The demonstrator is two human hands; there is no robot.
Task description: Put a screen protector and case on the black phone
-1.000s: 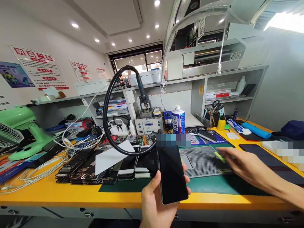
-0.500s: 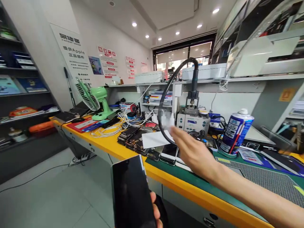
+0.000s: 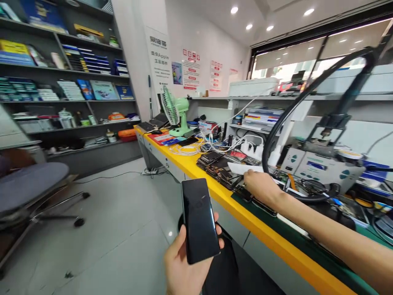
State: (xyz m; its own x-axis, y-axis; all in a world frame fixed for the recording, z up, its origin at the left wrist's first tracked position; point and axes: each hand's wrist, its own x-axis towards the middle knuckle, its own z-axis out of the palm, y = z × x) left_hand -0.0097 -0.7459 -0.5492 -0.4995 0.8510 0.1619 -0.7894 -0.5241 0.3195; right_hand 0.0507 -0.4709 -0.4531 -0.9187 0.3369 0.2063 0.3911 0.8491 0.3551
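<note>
Phone at lower centre of frame, clamped along long sides in left hand. Right hand, well apart, right of centre at white sheet; cannot tell whether gripping. Phone likely light, stiff, slippery, fragile; best held by side edges.

Can't see the fingertips on the right hand, so no clue if it's gripping the white sheet. Back of the phone is hidden too, the chair gets chopped by the left edge, and fine print on the red-lettered poster is way too small to read.
</note>
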